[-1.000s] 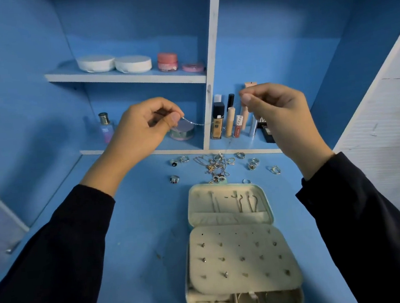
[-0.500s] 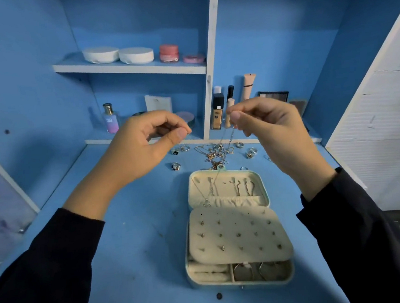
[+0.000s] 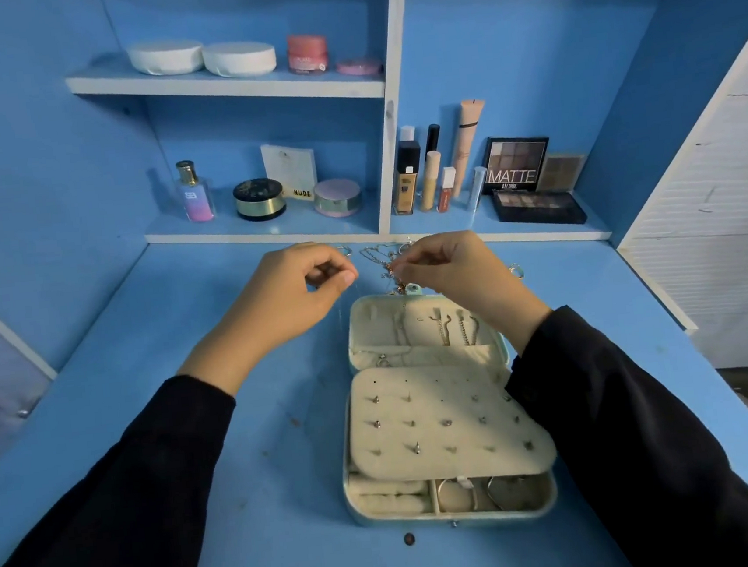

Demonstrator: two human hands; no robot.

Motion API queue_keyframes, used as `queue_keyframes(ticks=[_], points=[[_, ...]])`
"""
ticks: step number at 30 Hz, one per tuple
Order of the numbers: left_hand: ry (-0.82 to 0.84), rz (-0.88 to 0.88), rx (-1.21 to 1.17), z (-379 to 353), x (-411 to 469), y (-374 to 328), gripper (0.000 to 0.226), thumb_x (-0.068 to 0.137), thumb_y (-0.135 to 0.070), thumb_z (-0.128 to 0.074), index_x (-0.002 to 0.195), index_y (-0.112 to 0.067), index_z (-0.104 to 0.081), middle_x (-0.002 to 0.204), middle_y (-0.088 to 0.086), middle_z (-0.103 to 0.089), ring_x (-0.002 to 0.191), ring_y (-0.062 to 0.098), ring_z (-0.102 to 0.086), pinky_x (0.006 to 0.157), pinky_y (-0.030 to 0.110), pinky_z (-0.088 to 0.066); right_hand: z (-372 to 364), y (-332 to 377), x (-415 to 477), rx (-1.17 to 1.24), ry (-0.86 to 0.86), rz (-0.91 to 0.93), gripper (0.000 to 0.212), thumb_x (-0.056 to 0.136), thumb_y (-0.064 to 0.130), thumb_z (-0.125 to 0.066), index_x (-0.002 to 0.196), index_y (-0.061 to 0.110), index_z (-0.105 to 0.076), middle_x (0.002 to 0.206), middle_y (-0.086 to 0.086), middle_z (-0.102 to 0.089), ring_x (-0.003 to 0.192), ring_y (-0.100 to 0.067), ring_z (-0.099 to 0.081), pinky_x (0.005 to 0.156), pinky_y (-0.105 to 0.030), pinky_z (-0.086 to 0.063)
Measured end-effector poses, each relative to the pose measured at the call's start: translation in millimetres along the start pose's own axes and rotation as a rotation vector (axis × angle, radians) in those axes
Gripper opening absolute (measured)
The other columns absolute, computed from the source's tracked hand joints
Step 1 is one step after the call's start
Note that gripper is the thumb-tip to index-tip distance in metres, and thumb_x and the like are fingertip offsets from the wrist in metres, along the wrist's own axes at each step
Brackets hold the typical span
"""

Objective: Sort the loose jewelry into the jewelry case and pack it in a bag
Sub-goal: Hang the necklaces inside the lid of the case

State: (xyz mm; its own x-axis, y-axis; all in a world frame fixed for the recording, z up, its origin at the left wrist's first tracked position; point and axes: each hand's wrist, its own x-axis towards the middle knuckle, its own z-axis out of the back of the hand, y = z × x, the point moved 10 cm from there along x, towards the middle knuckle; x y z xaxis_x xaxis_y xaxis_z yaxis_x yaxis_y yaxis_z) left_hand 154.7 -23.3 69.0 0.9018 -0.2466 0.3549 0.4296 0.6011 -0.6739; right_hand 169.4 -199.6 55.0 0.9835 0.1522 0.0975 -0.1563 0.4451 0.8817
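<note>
Head view, looking down at a blue worktop with a shelf unit behind it.

Jewelry case: mint green, open, lying flat at centre right of the worktop. The lid half is on the far side, with several chains hanging from its hooks. The cream earring panel covers most of the near half and is studded with small earrings. Below the panel's front edge are ring rolls and two compartments holding bangle-like pieces.

Left hand: held above the worktop just left of the case's far corner, thumb and forefinger pinched together. A very faint strand drops from the pinch.

Right hand: over the far edge of the lid, fingertips pinching the same fine necklace chain. The chain trails down onto the lid lining and ends in a small pendant near the pocket edge. It is too thin to trace fully.

Loose jewelry: a tangle of chains and rings on the worktop just beyond the case, partly hidden by both hands. One ring lies apart, to the right.

Lower shelf: perfume bottle, black jar, foundation bottle, "MATTE" palette.
Upper shelf: two white round cases, pink jar.
</note>
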Motion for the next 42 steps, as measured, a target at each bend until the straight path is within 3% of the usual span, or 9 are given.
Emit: queue_keyframes(ticks=[5, 7, 12, 19, 26, 32, 35, 38, 42], points=[[0.034, 0.044, 0.04, -15, 12, 20, 0.007, 0.09, -0.019, -0.067, 0.086, -0.023, -0.072, 0.085, -0.007, -0.071, 0.077, 0.003, -0.061, 0.072, 0.014, -0.047, -4, -12, 13, -0.042, -0.009, -0.042, 0.005, 0.085, 0.016, -0.072, 0.086, 0.015, -0.077, 0.074, 0.0, -0.072, 0.058, 0.0, -0.055, 0.052, -0.01, -0.04], [0.041, 0.049, 0.041, -18, 14, 24, 0.007, 0.09, -0.019, -0.067, 0.086, -0.023, -0.072, 0.085, -0.006, -0.071, 0.076, 0.004, -0.061, 0.072, 0.014, -0.047, -6, -16, 14, -0.041, -0.003, -0.046, 0.006, 0.085, 0.018, -0.073, 0.087, 0.014, -0.077, 0.08, -0.007, -0.073, 0.061, -0.003, -0.055, 0.053, -0.01, -0.04], [0.104, 0.054, -0.002, -24, 11, 26, 0.009, 0.09, -0.018, -0.067, 0.086, -0.025, -0.072, 0.086, -0.011, -0.07, 0.076, -0.001, -0.06, 0.073, 0.01, -0.047, -12, -16, 11, -0.033, 0.088, -0.023, 0.003, 0.083, 0.019, -0.074, 0.083, 0.02, -0.077, 0.085, -0.016, -0.071, 0.066, -0.016, -0.052, 0.06, -0.027, -0.04], [0.291, 0.026, -0.024, -31, -2, 16, 0.01, 0.089, -0.02, -0.068, 0.086, -0.029, -0.071, 0.088, -0.015, -0.071, 0.084, 0.005, -0.066, 0.085, 0.025, -0.053, -23, 2, -5, -0.037, 0.294, 0.054, 0.004, 0.084, 0.012, -0.074, 0.087, 0.012, -0.076, 0.071, 0.006, -0.068, 0.061, -0.002, -0.053, 0.056, -0.011, -0.04], [0.286, 0.0, 0.001, -31, -6, 13, 0.014, 0.091, -0.019, -0.067, 0.085, -0.032, -0.068, 0.086, -0.016, -0.069, 0.084, 0.004, -0.064, 0.08, 0.017, -0.049, -23, 2, -8, -0.125, 0.258, 0.034, 0.007, 0.084, 0.011, -0.073, 0.09, 0.012, -0.077, 0.064, 0.011, -0.062, 0.047, 0.003, -0.048, 0.048, -0.006, -0.035], [0.242, -0.108, 0.078, -38, -9, 0, 0.006, 0.09, -0.019, -0.068, 0.088, -0.024, -0.071, 0.084, -0.009, -0.064, 0.085, 0.008, -0.06, 0.08, 0.019, -0.046, -19, -8, -12, -0.274, 0.26, 0.034, 0.008, 0.083, 0.018, -0.075, 0.089, 0.022, -0.079, 0.057, 0.021, -0.062, 0.051, 0.005, -0.051, 0.056, -0.006, -0.037], [0.247, -0.122, 0.072, -42, -11, -5, 0.006, 0.089, -0.023, -0.07, 0.092, -0.023, -0.074, 0.088, -0.008, -0.066, 0.087, 0.009, -0.061, 0.081, 0.018, -0.045, -19, -8, -13, -0.282, 0.285, 0.031, 0.012, 0.083, 0.017, -0.074, 0.093, 0.023, -0.079, 0.065, 0.019, -0.066, 0.055, 0.006, -0.053, 0.059, -0.005, -0.038], [0.249, -0.028, -0.004, -38, -11, 5, 0.008, 0.088, -0.023, -0.071, 0.094, -0.028, -0.074, 0.09, -0.01, -0.068, 0.088, 0.004, -0.063, 0.083, 0.014, -0.047, -16, -10, -14, -0.294, 0.273, 0.019, 0.01, 0.084, 0.016, -0.074, 0.091, 0.02, -0.079, 0.062, 0.019, -0.063, 0.053, 0.009, -0.053, 0.056, -0.004, -0.038], [0.277, 0.256, -0.085, -33, -13, 42, 0.008, 0.085, -0.019, -0.072, 0.084, -0.026, -0.069, 0.083, -0.004, -0.072, 0.079, 0.015, -0.069, 0.087, 0.04, -0.055, -22, -12, -20, -0.288, 0.318, -0.001, 0.006, 0.081, 0.016, -0.077, 0.086, 0.02, -0.078, 0.064, 0.013, -0.067, 0.055, 0.007, -0.056, 0.057, -0.005, -0.04]])
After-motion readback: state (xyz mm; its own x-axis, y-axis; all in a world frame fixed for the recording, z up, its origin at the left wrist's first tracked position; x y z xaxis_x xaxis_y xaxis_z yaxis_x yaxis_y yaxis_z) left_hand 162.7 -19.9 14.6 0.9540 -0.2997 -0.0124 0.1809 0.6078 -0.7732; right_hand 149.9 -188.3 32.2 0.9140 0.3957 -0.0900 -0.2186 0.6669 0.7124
